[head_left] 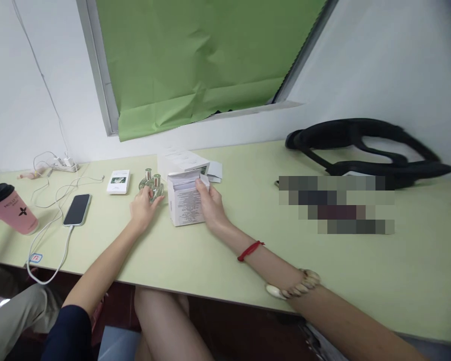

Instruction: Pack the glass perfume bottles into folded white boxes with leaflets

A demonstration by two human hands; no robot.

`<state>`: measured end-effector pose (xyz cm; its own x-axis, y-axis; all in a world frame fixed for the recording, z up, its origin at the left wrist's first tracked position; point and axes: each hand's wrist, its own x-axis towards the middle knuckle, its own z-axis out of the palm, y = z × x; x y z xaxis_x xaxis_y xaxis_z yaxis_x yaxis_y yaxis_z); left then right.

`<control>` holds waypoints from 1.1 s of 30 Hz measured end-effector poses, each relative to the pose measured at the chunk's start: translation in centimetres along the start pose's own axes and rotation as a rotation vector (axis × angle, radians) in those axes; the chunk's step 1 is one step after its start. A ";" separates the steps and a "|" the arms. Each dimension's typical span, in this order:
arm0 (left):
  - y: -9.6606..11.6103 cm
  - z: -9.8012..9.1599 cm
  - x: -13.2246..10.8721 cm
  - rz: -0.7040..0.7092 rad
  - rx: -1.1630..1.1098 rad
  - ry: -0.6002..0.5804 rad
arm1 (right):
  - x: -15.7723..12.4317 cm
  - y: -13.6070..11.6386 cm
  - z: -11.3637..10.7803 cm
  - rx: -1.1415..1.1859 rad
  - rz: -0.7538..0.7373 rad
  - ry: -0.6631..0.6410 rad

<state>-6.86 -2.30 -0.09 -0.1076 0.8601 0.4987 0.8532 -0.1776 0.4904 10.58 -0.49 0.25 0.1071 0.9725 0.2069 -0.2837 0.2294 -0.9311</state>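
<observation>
My right hand (pixel 212 206) grips the right side of a white carton (pixel 188 205) with small print on its front. The carton stands upright on the table with its top open, and white inserts show inside. My left hand (pixel 143 206) has its fingers closed on a small clear glass bottle (pixel 157 186) with a silver cap. A second glass bottle (pixel 148 176) stands right behind it, partly hidden. Behind the carton are white box flaps (pixel 182 161) and a folded white paper (pixel 215 171).
A small white box (pixel 118 182) lies left of the bottles. Further left are a phone (pixel 77 209) on a white cable, a pink cup (pixel 17 210) and a power strip (pixel 65 165). A black strapped object (pixel 346 133) and a pixelated patch (pixel 338 203) are on the right.
</observation>
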 end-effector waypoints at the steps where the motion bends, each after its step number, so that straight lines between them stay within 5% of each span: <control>1: -0.1 0.0 0.0 -0.006 -0.001 -0.003 | 0.0 0.1 -0.1 -0.003 -0.003 -0.001; 9: 0.2 0.5 -0.1 -0.001 0.002 -0.054 | 0.2 0.7 -0.2 -0.014 0.000 0.011; 17: -2.8 -0.4 1.5 0.008 0.006 0.281 | 0.1 0.6 -0.3 -0.001 0.055 -0.031; 25: -4.2 0.0 2.0 0.001 -0.141 0.007 | -0.3 0.3 0.4 0.066 0.151 -0.194; 33: -2.7 -0.9 1.7 -0.117 -0.082 0.023 | 0.0 0.1 0.0 0.005 0.208 -0.373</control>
<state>-9.84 -0.74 0.06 -0.2162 0.8660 0.4508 0.7896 -0.1165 0.6025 10.58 -0.45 0.10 -0.3048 0.9461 0.1098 -0.2673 0.0257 -0.9633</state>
